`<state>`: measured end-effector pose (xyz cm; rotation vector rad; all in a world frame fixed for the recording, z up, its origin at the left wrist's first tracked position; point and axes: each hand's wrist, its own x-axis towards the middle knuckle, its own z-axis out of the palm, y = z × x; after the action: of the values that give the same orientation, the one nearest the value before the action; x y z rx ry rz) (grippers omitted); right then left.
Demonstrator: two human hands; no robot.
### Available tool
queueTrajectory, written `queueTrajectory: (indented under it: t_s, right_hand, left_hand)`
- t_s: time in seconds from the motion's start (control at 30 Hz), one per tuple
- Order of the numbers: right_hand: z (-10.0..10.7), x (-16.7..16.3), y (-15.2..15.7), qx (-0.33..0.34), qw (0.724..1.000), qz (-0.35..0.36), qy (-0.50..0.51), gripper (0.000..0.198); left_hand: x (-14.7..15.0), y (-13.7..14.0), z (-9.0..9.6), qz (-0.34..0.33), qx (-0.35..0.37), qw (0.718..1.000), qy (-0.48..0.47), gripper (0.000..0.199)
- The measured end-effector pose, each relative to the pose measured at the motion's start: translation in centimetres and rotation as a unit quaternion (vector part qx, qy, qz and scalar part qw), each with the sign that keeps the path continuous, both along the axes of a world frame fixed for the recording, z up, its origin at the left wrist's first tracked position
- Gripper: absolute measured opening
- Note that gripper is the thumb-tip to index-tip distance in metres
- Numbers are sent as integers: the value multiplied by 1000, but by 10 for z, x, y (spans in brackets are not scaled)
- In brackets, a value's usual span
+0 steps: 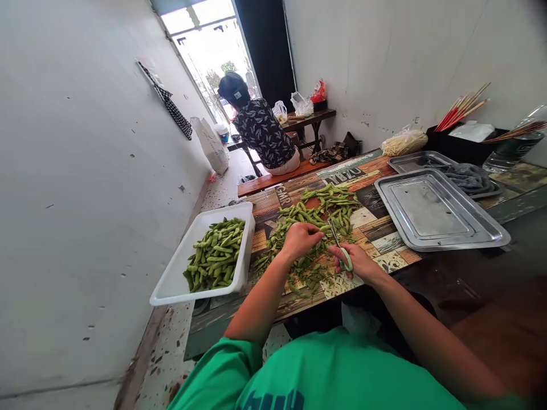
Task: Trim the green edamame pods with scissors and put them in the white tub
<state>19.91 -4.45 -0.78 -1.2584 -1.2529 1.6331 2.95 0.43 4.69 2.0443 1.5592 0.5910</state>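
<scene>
My right hand (354,261) is closed around the light-green handles of a pair of scissors (347,259), whose blades point up and to the left. Pinched in the fingertips of my left hand (301,239) is a green soybean pod (325,228), close to the blades. Beneath and beyond both hands lies a loose pile of pods (331,196) on the patterned table (387,242). Small green trimmings (311,278) are scattered nearer to me. To the left, a white plastic tub (171,283) holds a heap of pods (220,250).
A metal tray (440,213) rests at the table's right, overlapping another tray with a dark cloth (468,177). Behind stand a black box of skewers (444,136) and a clear bottle (498,159). Another person (265,131) sits on a bench ahead. A wall (85,199) runs along the left.
</scene>
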Motion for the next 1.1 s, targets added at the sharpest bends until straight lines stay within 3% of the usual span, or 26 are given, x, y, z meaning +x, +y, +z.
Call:
queueTrajectory:
  t_s: [0.37, 0.47, 0.53, 0.63, 0.73, 0.9, 1.1]
  right_hand:
    - [5, 7, -4, 43, 998, -9, -35, 43]
    - [-1, 7, -2, 57, 997, -36, -45, 42]
    - [-4, 7, -1, 50, 997, -48, -28, 40]
    - [-5, 6, -1, 20, 999, -45, 8, 40]
    - [-3, 4, -4, 9, 999, -26, 22, 42]
    - [5, -1, -7, 18, 1000, -4, 19, 44]
    - [10, -5, -8, 30, 999, -8, -9, 46]
  left_hand:
    - [9, -6, -2, -32, -27, 997, -58, 24]
    - [9, -1, -7, -17, -69, 990, -125, 22]
    - [10, 3, -12, 10, -127, 964, -231, 22]
    - [11, 8, -17, 49, -210, 891, -401, 26]
    - [11, 10, -18, 71, -241, 842, -478, 31]
    - [14, 8, -18, 97, -236, 815, -520, 32]
    - [21, 2, -22, 97, -229, 818, -519, 35]
